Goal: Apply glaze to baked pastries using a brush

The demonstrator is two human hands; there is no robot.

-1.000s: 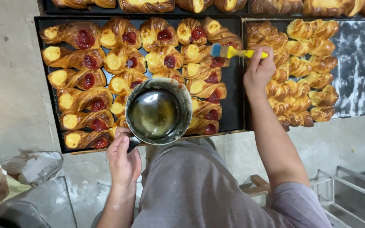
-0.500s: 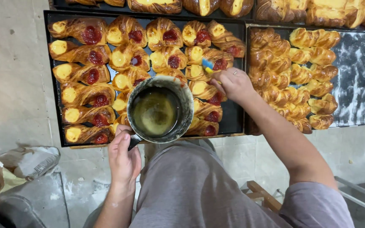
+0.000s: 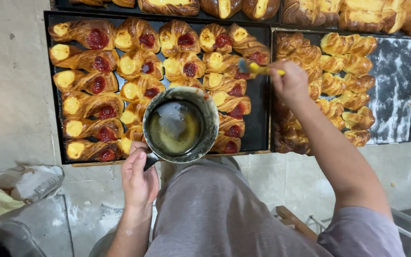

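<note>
Right hand (image 3: pixel 289 82) grips yellow brush (image 3: pixel 258 69); left hand (image 3: pixel 139 178) grips glaze pot (image 3: pixel 181 124) handle — advise light, even strokes over jam pastries (image 3: pixel 224 62).

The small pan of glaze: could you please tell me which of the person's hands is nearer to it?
Left. The left hand grips the handle of the small pan of glaze. The right hand holds a yellow-handled brush over the pastries, off to the pan's right.

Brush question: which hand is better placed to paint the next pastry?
The right hand, probably. It already holds the yellow-handled brush, bristles over the jam pastries on the dark tray. The left hand is busy: its grip is on the handle of the pot of glaze.
</note>
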